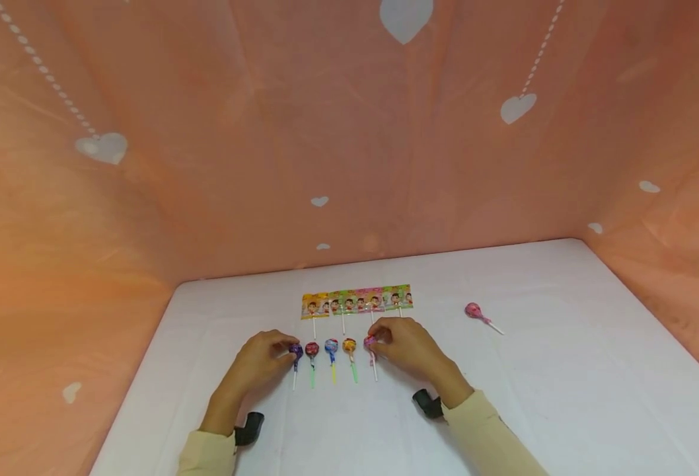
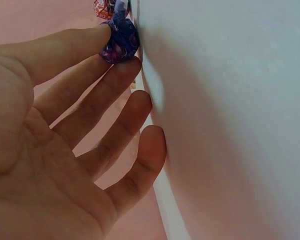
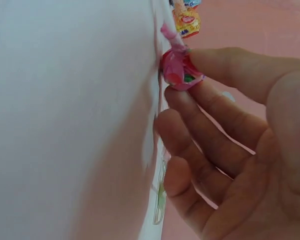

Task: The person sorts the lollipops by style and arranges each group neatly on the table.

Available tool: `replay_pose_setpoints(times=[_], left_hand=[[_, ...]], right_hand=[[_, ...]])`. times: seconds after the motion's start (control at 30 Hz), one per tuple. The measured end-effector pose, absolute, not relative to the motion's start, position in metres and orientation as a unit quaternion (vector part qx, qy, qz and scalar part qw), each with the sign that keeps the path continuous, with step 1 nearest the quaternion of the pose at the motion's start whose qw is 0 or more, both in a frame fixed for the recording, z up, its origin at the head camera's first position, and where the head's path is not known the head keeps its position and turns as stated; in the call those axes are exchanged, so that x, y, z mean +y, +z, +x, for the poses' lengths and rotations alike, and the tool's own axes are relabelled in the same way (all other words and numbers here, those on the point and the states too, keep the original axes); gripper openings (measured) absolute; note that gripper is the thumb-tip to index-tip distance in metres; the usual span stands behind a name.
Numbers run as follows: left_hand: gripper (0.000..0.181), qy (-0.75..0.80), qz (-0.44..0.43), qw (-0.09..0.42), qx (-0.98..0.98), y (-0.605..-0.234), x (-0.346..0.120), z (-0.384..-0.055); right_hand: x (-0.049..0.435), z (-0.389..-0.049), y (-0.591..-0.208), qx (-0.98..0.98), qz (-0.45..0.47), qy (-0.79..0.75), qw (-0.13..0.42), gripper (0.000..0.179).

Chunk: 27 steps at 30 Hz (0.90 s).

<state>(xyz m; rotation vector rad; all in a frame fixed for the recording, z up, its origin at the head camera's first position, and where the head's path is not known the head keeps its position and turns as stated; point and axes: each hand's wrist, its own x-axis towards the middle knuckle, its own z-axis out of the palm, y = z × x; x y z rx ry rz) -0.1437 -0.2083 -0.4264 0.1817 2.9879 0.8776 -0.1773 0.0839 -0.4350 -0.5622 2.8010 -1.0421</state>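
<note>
A row of five wrapped lollipops lay on the white table (image 1: 534, 370), heads toward twelve o'clock and sticks toward six. The left hand (image 1: 261, 362) pinched the purple lollipop (image 1: 295, 350) at the nine o'clock end of the row; the wrist view showed thumb and forefinger closed on its head, the other fingers resting straight against the table. The right hand (image 1: 410, 348) pinched the pink lollipop (image 1: 370, 342) at the three o'clock end in the same manner, thumb and forefinger on the wrapped head. Between them lay the red lollipop (image 1: 312, 349), the blue lollipop (image 1: 331, 346) and the orange lollipop (image 1: 349, 345), untouched and evenly spaced. At twelve o'clock of the row, just beyond the heads, lay a strip of flat packeted lollipops (image 1: 357, 301), edges touching. One loose pink lollipop (image 1: 475, 311) lay well apart at two o'clock of the right hand.

Judgement: the step in hand appeared to be squaring up the two end pieces of the row. The next move would call for a light release of both heads without rolling them, since round heads shift easily, and probably a reach to two o'clock for the stray piece.
</note>
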Motion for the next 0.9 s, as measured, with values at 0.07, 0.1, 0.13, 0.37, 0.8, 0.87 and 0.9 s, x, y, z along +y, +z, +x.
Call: replay_pose_setpoints(times=[0.07,0.1,0.13,0.37,0.8,0.87,0.9], left_hand=[[0.021,0.282,0.056,0.013,0.958,-0.4265,-0.2076,-0.1429],[0.021,0.283,0.055,0.014,0.958,-0.4265,-0.2073,-0.1424],[0.021,0.283,0.055,0.015,0.957,-0.4264,-0.2069,-0.1419],[0.022,0.280,0.054,0.008,0.959,-0.4242,-0.2064,-0.1413],[0.021,0.282,0.046,0.016,0.958,-0.4248,-0.2075,-0.1410],[0.021,0.283,0.048,0.014,0.958,-0.4246,-0.2068,-0.1410],[0.021,0.283,0.048,0.014,0.958,-0.4244,-0.2063,-0.1407]], right_hand=[[0.0842,-0.1768,-0.4354,0.920,-0.184,-0.341,0.055,0.012],[0.0843,-0.1765,-0.4356,0.920,-0.185,-0.340,0.056,0.012],[0.0844,-0.1761,-0.4356,0.921,-0.184,-0.340,0.057,0.012],[0.0838,-0.1753,-0.4325,0.917,-0.197,-0.342,0.057,0.018],[0.0830,-0.1726,-0.4347,0.917,-0.194,-0.343,0.057,0.017],[0.0830,-0.1724,-0.4351,0.917,-0.196,-0.343,0.053,0.017],[0.0830,-0.1721,-0.4355,0.917,-0.194,-0.345,0.054,0.017]])
